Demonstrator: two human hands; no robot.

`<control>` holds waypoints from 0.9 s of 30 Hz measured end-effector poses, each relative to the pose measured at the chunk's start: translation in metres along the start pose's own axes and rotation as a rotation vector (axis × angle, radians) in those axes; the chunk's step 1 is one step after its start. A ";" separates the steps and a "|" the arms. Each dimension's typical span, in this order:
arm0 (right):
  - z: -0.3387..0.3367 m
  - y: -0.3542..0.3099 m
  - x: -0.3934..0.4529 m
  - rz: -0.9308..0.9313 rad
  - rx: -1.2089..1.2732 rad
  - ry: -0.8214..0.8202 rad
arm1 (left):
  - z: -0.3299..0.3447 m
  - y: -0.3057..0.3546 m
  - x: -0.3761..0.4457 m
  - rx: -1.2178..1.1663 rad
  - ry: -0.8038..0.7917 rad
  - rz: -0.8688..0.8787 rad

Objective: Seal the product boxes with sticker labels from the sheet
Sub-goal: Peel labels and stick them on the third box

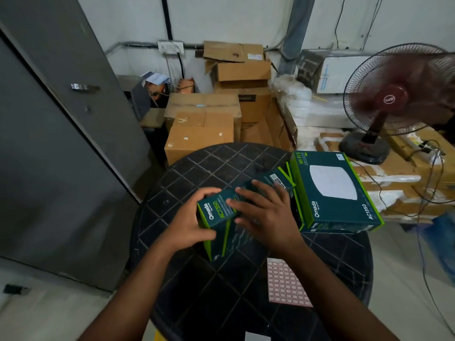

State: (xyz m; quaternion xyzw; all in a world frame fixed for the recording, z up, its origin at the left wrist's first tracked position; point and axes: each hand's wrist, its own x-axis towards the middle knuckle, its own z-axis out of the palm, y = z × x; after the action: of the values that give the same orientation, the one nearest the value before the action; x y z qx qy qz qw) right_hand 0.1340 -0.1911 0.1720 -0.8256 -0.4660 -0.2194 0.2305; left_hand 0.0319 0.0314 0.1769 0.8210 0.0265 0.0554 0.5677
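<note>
Dark green card fills both hands: the left hand (pixel 189 225) clasps the near end of a product box (pixel 236 207) that stands on edge at the middle of the tabletop (pixel 197 168), fingers curled over its top corner and thumb pressed against the side facing the camera, while the right hand (pixel 264 212) lies flat across the narrow upper face with its fingers spread — resting on the box rather than closed around it. The box is tilted, its far end running away toward the right, and white lettering shows on the end by the left hand. Just to the right, touching or nearly touching that far end, a second box (pixel 337 190) of the same print lies flat, face up, with a pale rounded square pictured on its lid; it hangs partly over the tabletop's right edge. Nearer the person, beside the right forearm, the pink sticker sheet (pixel 285 284) lies flat on the dark lattice surface, partly covered by the arm. Beyond the round tabletop stand stacked brown cartons (pixel 199 131), and at the right a red fan (pixel 396 99) — its blades a blur.
</note>
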 end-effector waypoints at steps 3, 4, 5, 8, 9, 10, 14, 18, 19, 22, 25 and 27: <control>-0.006 0.005 0.008 0.031 -0.001 0.049 | -0.008 -0.002 -0.001 -0.147 0.082 -0.009; -0.008 0.006 0.010 0.028 0.004 0.046 | -0.009 -0.004 0.000 -0.202 0.099 0.003; -0.010 0.006 0.013 0.020 0.003 0.037 | -0.011 -0.008 0.000 -0.239 0.112 0.012; -0.012 0.007 0.022 -0.007 0.002 0.019 | -0.016 -0.012 0.003 -0.213 0.156 0.044; -0.012 0.005 0.024 0.001 0.010 0.022 | -0.018 -0.013 0.004 -0.175 0.177 0.051; -0.010 0.002 0.027 0.019 0.026 0.040 | -0.019 -0.014 0.005 -0.140 0.192 0.056; -0.006 -0.017 0.032 0.023 -0.029 0.100 | -0.017 -0.015 0.003 -0.033 0.289 0.081; 0.005 -0.033 0.038 -0.022 -0.073 0.031 | -0.012 -0.017 0.000 0.042 0.417 0.148; 0.009 -0.036 0.040 -0.007 -0.056 0.012 | -0.010 -0.015 0.000 0.044 0.442 0.154; 0.019 -0.043 0.049 -0.015 -0.011 0.002 | -0.008 -0.013 0.004 0.084 0.483 0.193; 0.024 -0.044 0.058 -0.037 0.014 0.020 | -0.009 -0.017 0.005 0.104 0.496 0.200; 0.028 -0.043 0.058 -0.046 0.028 0.059 | -0.010 -0.020 0.007 0.078 0.484 0.201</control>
State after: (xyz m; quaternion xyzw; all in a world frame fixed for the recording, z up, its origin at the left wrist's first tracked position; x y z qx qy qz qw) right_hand 0.1280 -0.1159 0.1907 -0.8046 -0.4807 -0.2424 0.2506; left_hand 0.0376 0.0487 0.1627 0.8035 0.0819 0.3051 0.5046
